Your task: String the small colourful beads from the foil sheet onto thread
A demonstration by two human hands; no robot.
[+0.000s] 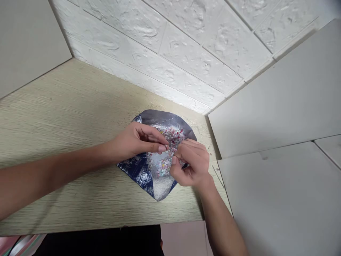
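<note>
A dark blue pouch (138, 176) with a silvery lining lies opened out on the table, and many small beads (172, 134) in red, white, pink and clear tones are spread on the lining. Above them, my left hand (138, 140) pinches a tiny shiny bead (166, 146) between thumb and fingertips. My right hand (191, 160) is just to its right, over the pouch's right side, with thumb and index finger pressed together and the other fingers curled. Whatever that pinch holds is too small or too hidden to make out.
The pale wood-grain table (87, 117) meets a white brick-patterned wall (160, 42) behind. Grey-white panels (279, 96) stand close on the right. A thin needle-like piece (218, 176) and a few tiny bits lie near the table's right edge.
</note>
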